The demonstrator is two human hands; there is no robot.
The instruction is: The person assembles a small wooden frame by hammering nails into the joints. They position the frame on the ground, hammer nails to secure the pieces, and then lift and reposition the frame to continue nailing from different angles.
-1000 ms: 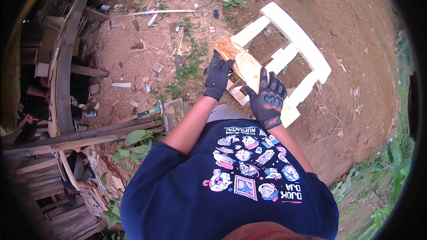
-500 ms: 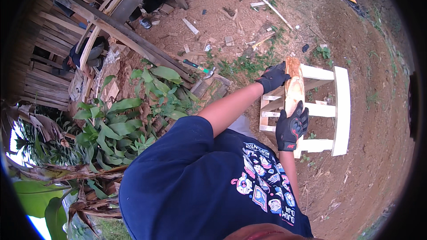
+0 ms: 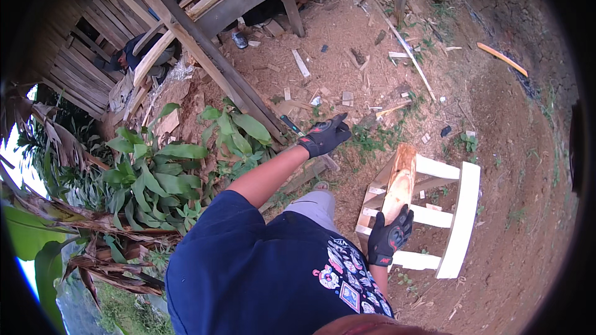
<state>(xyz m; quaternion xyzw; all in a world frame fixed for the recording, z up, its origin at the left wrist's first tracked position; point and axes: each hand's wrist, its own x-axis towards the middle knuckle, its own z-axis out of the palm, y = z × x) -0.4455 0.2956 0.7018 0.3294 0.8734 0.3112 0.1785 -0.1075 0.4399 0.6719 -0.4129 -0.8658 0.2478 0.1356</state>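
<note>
My left hand (image 3: 325, 136), in a black work glove, is open with its fingers stretched out. It hovers over the hammer (image 3: 290, 125), whose dark handle end shows while the hand covers its head. My right hand (image 3: 390, 236), gloved too, lies with spread fingers on the near part of a brown-stained plank (image 3: 402, 177). That plank runs along one side of a pale wooden frame (image 3: 459, 223) with several crossbars and a broad, slightly curved outer board. The frame stands on the soil in front of me, to the right.
Leafy plants (image 3: 155, 174) grow on the left. Long beams (image 3: 217, 71) cross at the upper left, beside a plank shed (image 3: 81, 68). A person (image 3: 133, 53) crouches there. Wood scraps (image 3: 300, 62) and sawdust litter the ground; an orange-brown strip (image 3: 501, 59) lies far right.
My left hand has left the plank's far end and moved left to the hammer. My right hand stays on the plank. The view has shifted, so the frame sits lower.
</note>
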